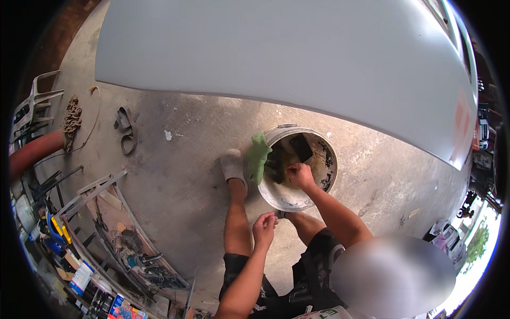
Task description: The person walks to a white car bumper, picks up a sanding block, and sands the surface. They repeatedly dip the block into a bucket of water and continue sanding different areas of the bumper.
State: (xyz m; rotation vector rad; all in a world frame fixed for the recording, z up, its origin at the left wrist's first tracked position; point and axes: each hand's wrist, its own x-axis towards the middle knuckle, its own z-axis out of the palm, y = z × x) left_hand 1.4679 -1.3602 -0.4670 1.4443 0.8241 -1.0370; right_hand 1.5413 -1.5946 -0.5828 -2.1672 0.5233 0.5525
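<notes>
A whitish round bucket [297, 204] with dark smears on its inner wall stands on the floor in front of me. Over its mouth reaches my right hand [301, 175], fingers bent together; whatever they may hold is hidden. Inside the bucket lies a black rectangular block [301, 147], beside darker stuff I cannot make out. A green cloth [258, 158] hangs over the bucket's left rim. My left hand [264, 229] is held nearer to me, clear of the bucket, its fingers curled in and nothing visible in them.
A large grey panel [287, 48] spans the far side beyond the bucket. Left on the concrete floor lie a dark strap [126, 130], a rope bundle [72, 117] and a red pipe [37, 151]. A metal frame and cluttered tools [135, 260] fill the lower left.
</notes>
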